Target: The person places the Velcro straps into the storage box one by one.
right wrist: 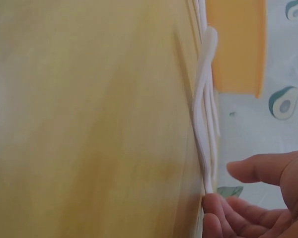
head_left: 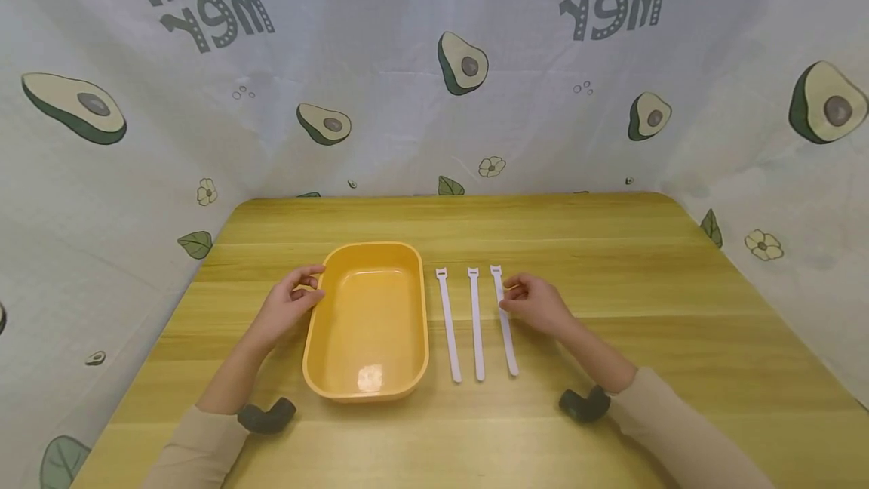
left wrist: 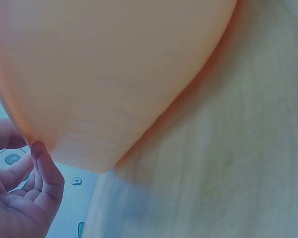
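Note:
My left hand (head_left: 288, 308) is at the left side of a yellow plastic tub (head_left: 370, 315). In the left wrist view, thumb and index finger pinch the rim, and the tub's outer wall (left wrist: 119, 74) fills the upper part. Three white cable straps with slotted heads lie side by side to the right: a left strap (head_left: 449, 330), a middle strap (head_left: 477, 330) and a right strap (head_left: 509, 345). Beside the right strap, near its slotted end, is my right hand (head_left: 539, 306). Its fingertips touch the strap, while the thumb stands apart from the fingers in the right wrist view.
The wood-grain table (head_left: 543, 436) has a white avocado-print cloth (head_left: 387, 59) hanging behind it and at both sides. A dark wrist device (head_left: 267, 416) sits at the left cuff, another dark device (head_left: 584, 404) at the right cuff.

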Tool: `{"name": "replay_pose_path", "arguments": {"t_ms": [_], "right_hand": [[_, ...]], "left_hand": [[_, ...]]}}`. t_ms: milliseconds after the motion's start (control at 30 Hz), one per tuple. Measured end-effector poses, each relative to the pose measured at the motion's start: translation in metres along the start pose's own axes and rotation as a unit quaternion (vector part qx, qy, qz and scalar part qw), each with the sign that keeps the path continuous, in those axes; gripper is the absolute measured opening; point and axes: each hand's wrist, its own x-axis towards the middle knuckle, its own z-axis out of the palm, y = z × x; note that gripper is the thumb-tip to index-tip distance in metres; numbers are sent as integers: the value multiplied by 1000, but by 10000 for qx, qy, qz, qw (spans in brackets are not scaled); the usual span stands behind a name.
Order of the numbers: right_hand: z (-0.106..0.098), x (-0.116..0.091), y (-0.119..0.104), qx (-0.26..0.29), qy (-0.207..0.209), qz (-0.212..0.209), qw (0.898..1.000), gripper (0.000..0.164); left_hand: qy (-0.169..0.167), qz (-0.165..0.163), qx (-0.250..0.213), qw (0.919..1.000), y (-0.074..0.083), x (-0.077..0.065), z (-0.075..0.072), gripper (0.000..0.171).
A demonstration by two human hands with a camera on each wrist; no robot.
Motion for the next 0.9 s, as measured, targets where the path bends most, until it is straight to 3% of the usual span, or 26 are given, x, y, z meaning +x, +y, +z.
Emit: {"name": "replay_pose_path", "arguments": {"t_ms": [467,900], "right_hand": [[12,4,-4,-423,432,256,9978,34],[12,4,-6,-146,364,476,9981,30]], "left_hand": [[-35,-98,-127,9999,1,0,-1,42],[-21,-175,-198,9996,1,1,-2,42]]}}
